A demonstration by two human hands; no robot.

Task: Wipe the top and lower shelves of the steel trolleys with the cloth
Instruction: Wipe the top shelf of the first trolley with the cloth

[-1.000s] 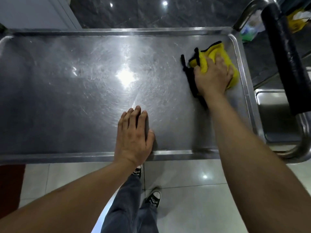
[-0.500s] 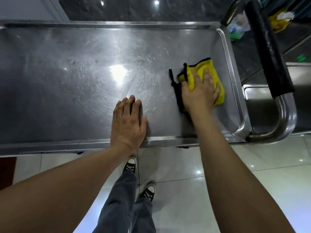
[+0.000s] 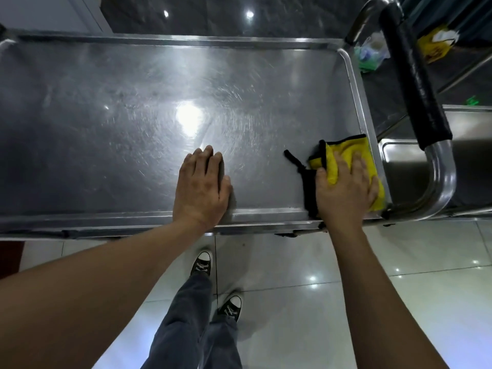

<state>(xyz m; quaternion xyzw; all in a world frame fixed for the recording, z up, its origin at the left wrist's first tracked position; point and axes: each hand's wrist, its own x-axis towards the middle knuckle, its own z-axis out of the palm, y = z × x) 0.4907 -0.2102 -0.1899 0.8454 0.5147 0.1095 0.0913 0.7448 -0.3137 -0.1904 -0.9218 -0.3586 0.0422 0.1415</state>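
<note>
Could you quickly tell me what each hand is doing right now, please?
Left hand: open, flat on the trolley's top shelf, holding nothing.
Right hand: open, pressing the yellow cloth onto the shelf.

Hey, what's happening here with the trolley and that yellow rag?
A person is wiping the top shelf of a steel trolley. The right hand presses a yellow cloth with black trim flat against the shelf in its near right corner, beside the raised rim. The left hand rests flat on the shelf near the front edge, holding nothing. A padded push handle stands at the right end. The lower shelf is hidden from this view.
</note>
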